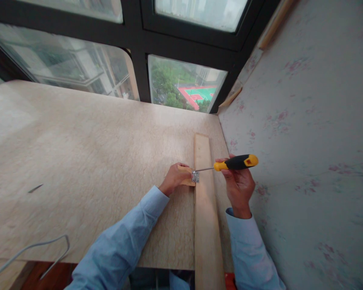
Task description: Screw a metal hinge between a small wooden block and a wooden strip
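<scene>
Screwdriver (237,162), one: yellow-and-black handle, slim metal shaft. Grasped by the handle in the right hand (240,187), above the right part of the ledge; shaft points left across the plank, tip at the far part of the hinge. Whether the tip sits in a screw is too small to tell.

Hinge (195,177), one: small, silver-coloured metal, with holes. Located at the left long edge of the plank, where the short piece of wood meets it.

Short piece of wood (186,182), one: flat, pale tan. Gripped in the left hand (174,179), fingers at its far side; its right end lies against the plank's left edge.

Plank (206,217), one: long, straight, pale wood. Laid near the ledge's right edge, far end short of the far edge, near end projecting past the near edge.

Ledge (109,153), one: broad, beige, marbled surface. Its far edge meets a black-framed window (181,40); its right edge meets a wall (305,141) papered in pale floral print.

Cable (39,244), one: grey, bent, at the near left corner.

Sliver (35,188), one: thin, dark, lying toward the left edge.
</scene>
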Action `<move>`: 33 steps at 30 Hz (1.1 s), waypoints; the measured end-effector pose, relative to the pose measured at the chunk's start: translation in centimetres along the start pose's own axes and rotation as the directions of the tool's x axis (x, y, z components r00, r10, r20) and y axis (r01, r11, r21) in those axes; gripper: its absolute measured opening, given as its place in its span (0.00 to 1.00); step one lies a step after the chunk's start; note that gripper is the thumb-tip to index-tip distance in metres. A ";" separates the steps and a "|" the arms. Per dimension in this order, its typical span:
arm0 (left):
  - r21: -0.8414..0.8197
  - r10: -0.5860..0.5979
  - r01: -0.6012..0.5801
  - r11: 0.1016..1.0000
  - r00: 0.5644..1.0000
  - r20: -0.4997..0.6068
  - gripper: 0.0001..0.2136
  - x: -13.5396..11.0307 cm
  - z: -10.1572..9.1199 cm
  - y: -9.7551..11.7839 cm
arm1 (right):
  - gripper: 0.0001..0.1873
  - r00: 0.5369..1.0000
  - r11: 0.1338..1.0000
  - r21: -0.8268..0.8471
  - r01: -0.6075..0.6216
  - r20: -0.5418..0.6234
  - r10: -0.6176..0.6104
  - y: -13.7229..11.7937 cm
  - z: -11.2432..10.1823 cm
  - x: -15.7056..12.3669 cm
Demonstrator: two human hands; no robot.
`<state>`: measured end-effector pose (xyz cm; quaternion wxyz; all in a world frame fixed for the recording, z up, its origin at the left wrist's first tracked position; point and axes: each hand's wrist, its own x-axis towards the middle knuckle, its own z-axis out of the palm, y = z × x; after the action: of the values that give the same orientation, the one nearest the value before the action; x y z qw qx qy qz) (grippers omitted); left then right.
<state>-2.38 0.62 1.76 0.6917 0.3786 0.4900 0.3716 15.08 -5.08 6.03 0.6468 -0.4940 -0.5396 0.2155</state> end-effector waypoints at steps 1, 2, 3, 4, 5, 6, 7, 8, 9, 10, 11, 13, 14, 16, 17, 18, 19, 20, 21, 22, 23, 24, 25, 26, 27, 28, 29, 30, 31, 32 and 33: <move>0.002 0.003 -0.003 1.000 1.000 -0.001 0.18 0.0 0.0 0.0 | 0.16 1.000 1.000 0.002 -0.003 -0.002 0.003 0.0 0.0 0.0; 0.006 0.004 -0.004 1.000 1.000 -0.003 0.18 0.1 0.0 -0.1 | 0.16 1.000 1.000 0.003 -0.004 -0.004 0.004 0.1 0.0 0.0; 0.011 0.003 -0.003 1.000 1.000 -0.005 0.18 0.1 0.0 -0.1 | 0.17 1.000 1.000 0.005 -0.005 -0.004 0.005 0.1 0.0 0.0; 0.015 0.000 0.000 1.000 1.000 -0.007 0.19 0.1 -0.1 -0.2 | 0.17 1.000 1.000 0.007 -0.004 -0.003 0.004 0.1 0.0 0.0; 0.018 -0.002 0.002 1.000 1.000 -0.009 0.19 0.1 -0.1 -0.2 | 0.18 1.000 1.000 0.009 -0.004 0.000 0.004 0.1 -0.1 0.0; 0.018 -0.004 0.005 1.000 1.000 -0.009 0.19 0.2 -0.1 -0.3 | 0.18 1.000 1.000 0.011 -0.006 0.003 0.006 0.1 -0.1 0.0; 0.016 -0.007 0.007 1.000 1.000 -0.011 0.20 0.2 -0.1 -0.3 | 0.18 1.000 1.000 0.016 -0.009 0.007 0.009 0.1 -0.1 0.0; 0.014 -0.008 0.009 1.000 1.000 -0.012 0.20 0.2 -0.1 -0.3 | 0.17 1.000 1.000 0.025 -0.013 0.011 0.012 0.1 -0.1 0.0; 0.014 -0.009 0.010 1.000 1.000 -0.013 0.20 0.2 -0.1 -0.2 | 0.17 1.000 0.999 0.037 -0.017 0.015 0.017 0.1 -0.2 0.1; 0.016 -0.010 0.011 1.000 1.000 -0.014 0.19 0.2 -0.1 -0.2 | 0.17 1.000 0.999 0.049 -0.022 0.016 0.021 0.1 -0.2 0.1; 0.021 -0.010 0.010 1.000 1.000 -0.015 0.19 0.2 0.0 -0.2 | 0.17 1.000 0.998 0.062 -0.026 0.015 0.025 0.1 -0.2 0.2; 0.029 -0.003 0.003 1.000 1.000 -0.016 0.19 0.1 0.0 -0.2 | 0.18 0.999 0.996 0.080 -0.033 0.018 0.032 0.0 -0.1 0.3; 0.030 0.000 0.000 1.000 1.000 -0.017 0.19 0.1 0.0 -0.2 | 0.19 0.999 0.995 0.086 -0.041 0.023 0.039 -0.1 -0.1 0.4; 0.018 0.006 -0.006 1.000 1.000 -0.013 0.19 0.1 0.0 -0.2 | 0.19 0.997 0.994 0.092 -0.065 0.045 0.061 -0.2 -0.2 0.6; 0.010 0.007 -0.007 1.000 1.000 -0.009 0.19 0.1 0.0 -0.2 | 0.20 0.995 0.993 0.092 -0.079 0.064 0.073 -0.2 -0.2 0.8; 0.004 0.005 -0.005 1.000 1.000 -0.007 0.18 0.1 -0.1 -0.2 | 0.20 0.992 0.992 0.088 -0.092 0.090 0.084 -0.3 -0.2 0.9; 0.001 0.003 -0.003 1.000 1.000 -0.005 0.18 0.1 -0.1 -0.2 | 0.20 0.988 0.992 0.080 -0.102 0.124 0.091 -0.4 -0.3 1.2; 0.001 0.002 -0.002 1.000 1.000 -0.005 0.18 0.1 -0.1 -0.2 | 0.21 0.982 0.992 0.070 -0.106 0.167 0.093 -0.5 -0.4 1.4; 0.002 0.000 0.000 1.000 1.000 -0.008 0.18 0.1 -0.1 -0.2 | 0.21 0.972 0.993 0.058 -0.104 0.216 0.089 -0.6 -0.4 1.7; 0.005 0.000 0.000 1.000 1.000 -0.011 0.18 0.1 -0.1 -0.2 | 0.21 0.960 0.994 0.046 -0.098 0.266 0.083 -0.7 -0.5 2.1; 0.007 0.001 -0.001 1.000 1.000 -0.011 0.18 0.1 -0.1 -0.2 | 0.21 0.946 0.995 0.035 -0.091 0.314 0.076 -0.8 -0.5 2.5; 0.008 0.002 -0.002 1.000 1.000 -0.009 0.18 0.1 -0.1 -0.2 | 0.22 0.930 0.996 0.023 -0.084 0.360 0.070 -1.0 -0.5 2.9; 0.007 0.001 -0.001 1.000 1.000 -0.007 0.18 0.2 -0.1 -0.2 | 0.22 0.913 0.997 0.014 -0.078 0.402 0.065 -1.1 -0.5 3.2; 0.007 -0.003 0.003 1.000 1.000 -0.004 0.18 0.2 -0.1 -0.2 | 0.21 0.896 0.997 0.008 -0.073 0.440 0.062 -1.2 -0.5 3.6; 0.005 -0.007 0.007 1.000 1.000 -0.002 0.18 0.2 -0.1 -0.3 | 0.20 0.880 0.997 0.005 -0.072 0.470 0.061 -1.3 -0.4 3.9; 0.001 -0.010 0.010 1.000 1.000 0.000 0.18 0.2 -0.1 -0.3 | 0.19 0.868 0.997 0.007 -0.072 0.494 0.059 -1.4 -0.3 4.2; -0.003 -0.012 0.012 1.000 1.000 0.003 0.18 0.3 -0.2 -0.4 | 0.18 0.858 0.997 0.013 -0.072 0.510 0.055 -1.4 -0.2 4.4; -0.005 -0.011 0.011 1.000 1.000 0.004 0.18 0.3 -0.2 -0.4 | 0.16 0.852 0.997 0.022 -0.072 0.521 0.050 -1.4 -0.1 4.6; -0.007 -0.009 0.009 1.000 1.000 0.007 0.18 0.3 -0.2 -0.5 | 0.15 0.849 0.997 0.033 -0.074 0.526 0.046 -1.4 -0.1 4.8; -0.005 -0.007 0.007 1.000 1.000 0.010 0.18 0.3 -0.2 -0.5 | 0.14 0.848 0.996 0.044 -0.079 0.529 0.044 -1.4 0.0 5.0; -0.002 -0.005 0.005 1.000 1.000 0.011 0.18 0.3 -0.2 -0.5 | 0.13 0.847 0.995 0.056 -0.085 0.530 0.043 -1.3 0.0 5.2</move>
<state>-2.44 0.77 1.17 0.6958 0.3789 0.4866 0.3683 16.42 -1.39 9.69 0.4849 -0.4080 -0.6709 0.3851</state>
